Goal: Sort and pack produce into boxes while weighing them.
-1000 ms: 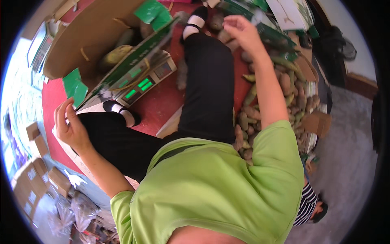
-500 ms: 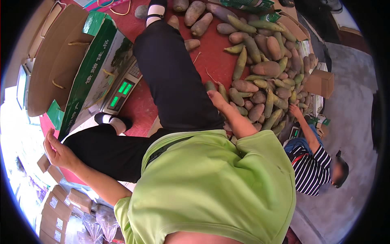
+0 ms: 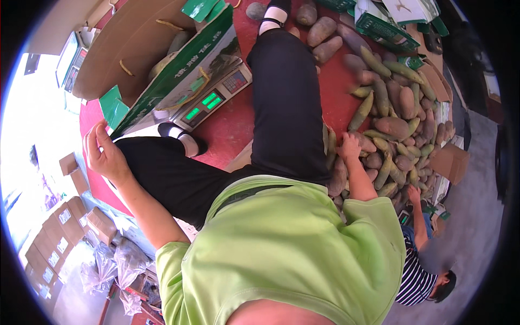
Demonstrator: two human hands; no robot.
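Observation:
My left hand (image 3: pixel 105 154) is raised beside the lower corner of a green carton (image 3: pixel 179 76), fingers loosely spread with nothing in them. The carton stands with its brown flaps up, cord handles hanging, on a scale (image 3: pixel 227 89) with a lit green display. A few root vegetables (image 3: pixel 179 40) show inside it. My right hand (image 3: pixel 349 146) reaches into a big heap of long green and brown root vegetables (image 3: pixel 392 127). Its fingers curl against a brown root vegetable (image 3: pixel 366 143) at the heap's near-left side; the fingertips are partly hidden.
My legs (image 3: pixel 287 103) stretch between the carton and the heap on a red surface (image 3: pixel 233 127). A person in a striped top (image 3: pixel 414 281) has a hand (image 3: pixel 413 195) at the heap's right side. Brown boxes (image 3: pixel 62 227) and plastic bags (image 3: pixel 127 262) lie at the lower left.
The view has swung, so the scene sits farther right and lower. My right hand has shifted to a brown root vegetable in the heap. My left hand stays raised by the carton.

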